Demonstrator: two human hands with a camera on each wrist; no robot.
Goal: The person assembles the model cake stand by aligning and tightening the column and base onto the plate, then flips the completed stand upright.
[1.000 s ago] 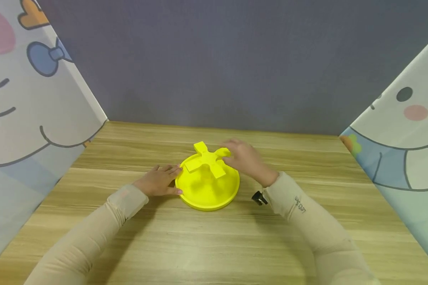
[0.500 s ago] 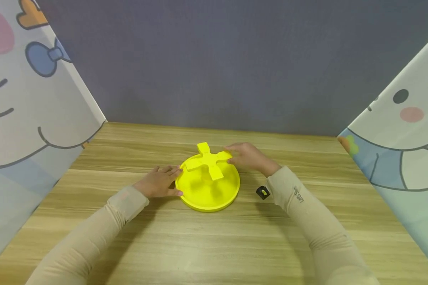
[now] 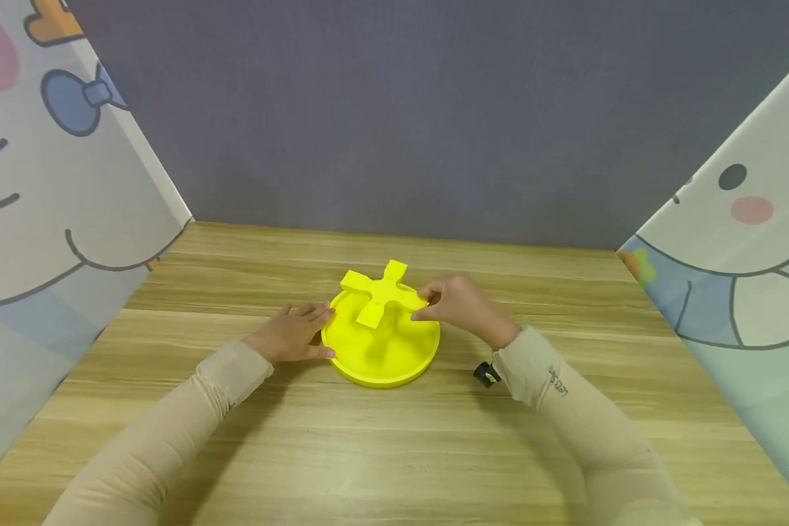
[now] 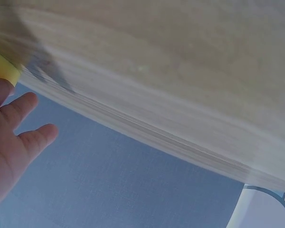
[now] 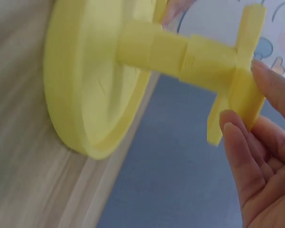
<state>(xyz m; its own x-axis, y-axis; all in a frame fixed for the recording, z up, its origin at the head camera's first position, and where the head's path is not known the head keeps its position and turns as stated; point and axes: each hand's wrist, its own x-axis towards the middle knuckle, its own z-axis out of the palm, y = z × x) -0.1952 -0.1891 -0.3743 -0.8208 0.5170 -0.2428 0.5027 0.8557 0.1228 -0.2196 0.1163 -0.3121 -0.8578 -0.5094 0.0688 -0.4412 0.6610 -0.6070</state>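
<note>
A yellow cross-shaped piece (image 3: 384, 292) with flat arms sits on a stepped post (image 5: 166, 50) that rises from a round yellow tray-like base (image 3: 381, 381) with a raised rim. My right hand (image 3: 460, 303) pinches the cross's right arm between thumb and fingers; the right wrist view shows the fingertips (image 5: 230, 116) against that arm. On the base's left side my left hand (image 3: 289, 336) rests against the rim with fingers spread. Only part of that left hand (image 4: 9, 142) and a corner of yellow appear in the left wrist view.
The base stands on a wood-grain table (image 3: 342, 453). A grey panel (image 3: 394, 124) rises behind it, with cartoon-printed panels (image 3: 730, 292) at both sides. A small black device (image 3: 486, 374) hangs at my right wrist.
The cross has turned clockwise as seen from above. My right hand has come down slightly toward me, holding its right arm. My left hand keeps its place on the rim.
</note>
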